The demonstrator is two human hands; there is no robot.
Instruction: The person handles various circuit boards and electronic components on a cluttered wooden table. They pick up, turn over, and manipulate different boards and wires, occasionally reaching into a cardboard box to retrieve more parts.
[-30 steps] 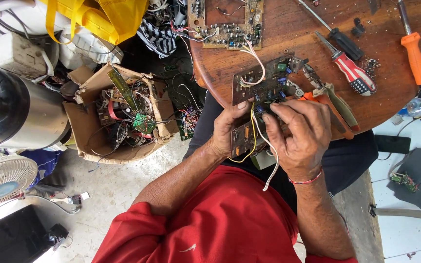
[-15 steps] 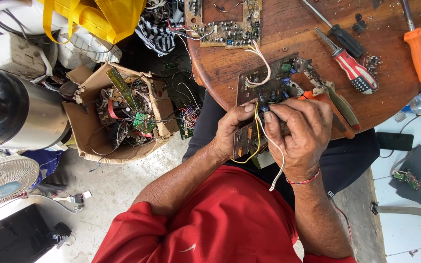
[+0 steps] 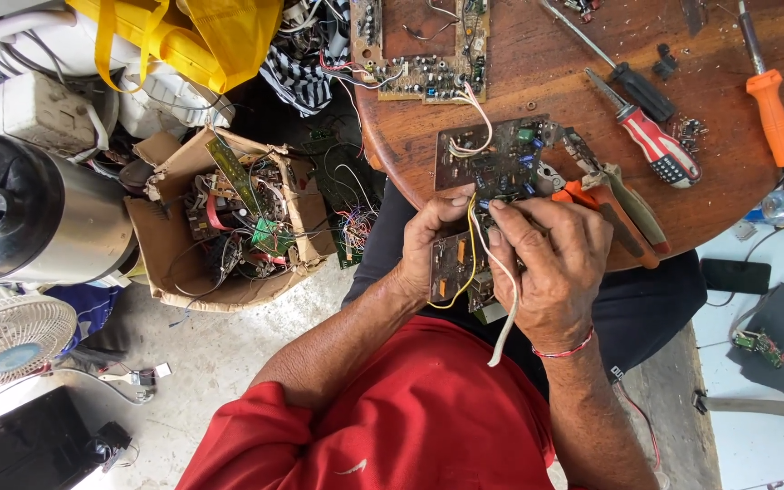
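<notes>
A brown circuit board (image 3: 492,163) with small coloured parts and loose yellow and white wires lies over the near edge of a round wooden table (image 3: 592,91). My left hand (image 3: 428,240) grips the board's near left side, thumb on top. My right hand (image 3: 551,263) is closed over the board's near right part, fingers pinching at the components beside orange-handled pliers (image 3: 605,204). A white wire hangs down from under my right hand.
On the table lie a second circuit board (image 3: 419,54), a red-and-white striped screwdriver (image 3: 651,141), a black-handled screwdriver (image 3: 623,77) and an orange-handled tool (image 3: 769,113). Left of it stand a cardboard box of scrap electronics (image 3: 229,218), a steel flask (image 3: 29,213) and a small fan (image 3: 6,340).
The view has drifted slightly. Both hands stay on the board; my right fingers have shifted a little over the components.
</notes>
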